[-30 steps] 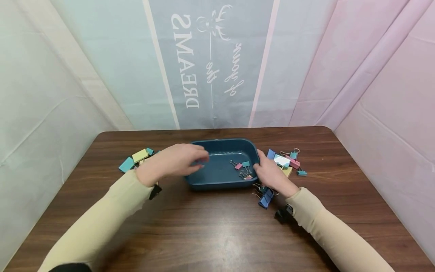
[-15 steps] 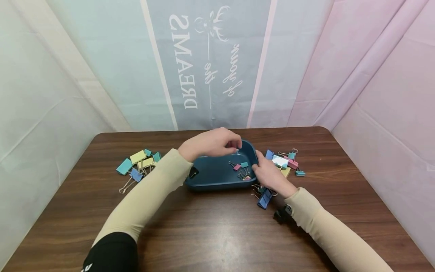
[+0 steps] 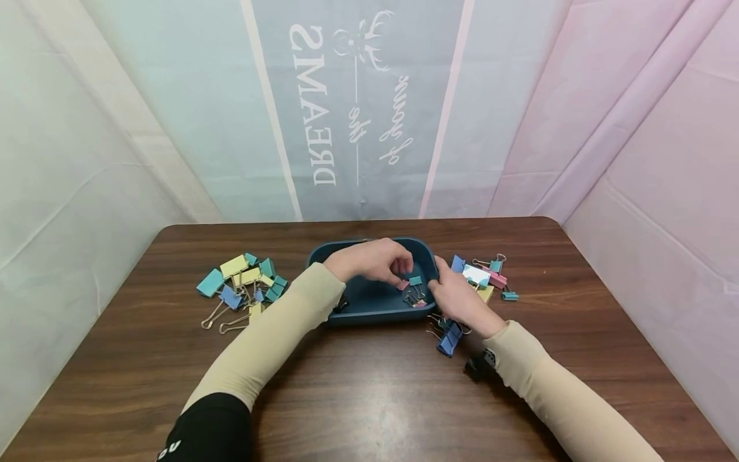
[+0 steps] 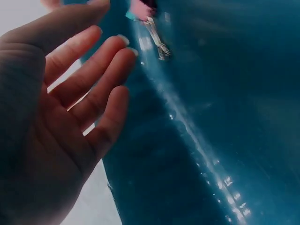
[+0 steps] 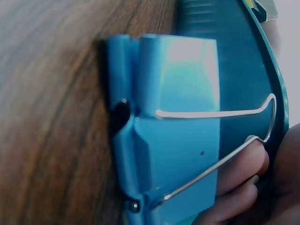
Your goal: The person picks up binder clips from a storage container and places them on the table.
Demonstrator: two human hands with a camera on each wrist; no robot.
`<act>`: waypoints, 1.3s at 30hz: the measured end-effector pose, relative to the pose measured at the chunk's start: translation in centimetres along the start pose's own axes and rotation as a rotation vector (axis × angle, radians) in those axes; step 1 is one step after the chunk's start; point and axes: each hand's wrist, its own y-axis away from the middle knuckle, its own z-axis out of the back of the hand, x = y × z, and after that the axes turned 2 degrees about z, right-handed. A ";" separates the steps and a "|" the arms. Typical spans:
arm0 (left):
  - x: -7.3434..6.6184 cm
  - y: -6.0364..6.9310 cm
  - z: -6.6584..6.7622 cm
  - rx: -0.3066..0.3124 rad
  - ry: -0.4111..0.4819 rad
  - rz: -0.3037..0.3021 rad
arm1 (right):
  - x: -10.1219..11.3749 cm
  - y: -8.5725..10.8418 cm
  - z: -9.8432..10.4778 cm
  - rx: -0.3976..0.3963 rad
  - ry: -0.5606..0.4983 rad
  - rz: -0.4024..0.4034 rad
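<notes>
A dark teal plastic tray stands on the table, with a few small binder clips inside near its right end. My left hand is over the tray, fingers loosely bent and nothing seen between them. Its fingertips are near a pink binder clip, beside a teal binder clip; whether they touch is unclear. My right hand grips the tray's right rim. In the right wrist view, a large blue binder clip covers part of that hand's fingers.
Left of the tray lies a pile of yellow, teal and blue binder clips, including a yellow binder clip. More clips lie around the right hand, among them a dark blue binder clip. A printed cloth hangs behind the table.
My left hand has moved right from the tray's left end, passed over its far side, then come down toward the clips inside. The right hand stays on the rim.
</notes>
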 end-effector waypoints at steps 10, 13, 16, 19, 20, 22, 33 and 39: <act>1.1 0.0 -1.2 0.027 0.075 -0.014 | 0.0 -0.4 -0.5 0.004 -0.003 0.021; 1.4 0.1 -1.4 0.038 0.086 -0.011 | -0.1 -0.5 -0.6 0.012 0.001 0.021; 1.6 0.0 -1.5 0.050 0.078 -0.020 | 0.0 -0.6 -0.6 0.011 0.002 0.021; 1.9 0.1 -1.5 0.045 0.044 -0.009 | 0.0 -0.7 -0.7 0.013 0.001 0.032; 2.0 0.1 -1.6 0.044 0.035 -0.005 | 0.1 -0.7 -0.7 0.014 0.000 0.036; 2.1 0.2 -1.6 0.046 0.023 -0.001 | 0.1 -0.7 -0.8 0.021 -0.001 0.041; 2.5 -0.4 -2.0 0.057 0.037 -0.038 | 0.2 -0.3 -0.3 0.022 0.010 0.037; 2.1 -0.9 -1.8 0.069 0.113 -0.034 | 0.2 0.0 0.3 0.018 0.039 0.042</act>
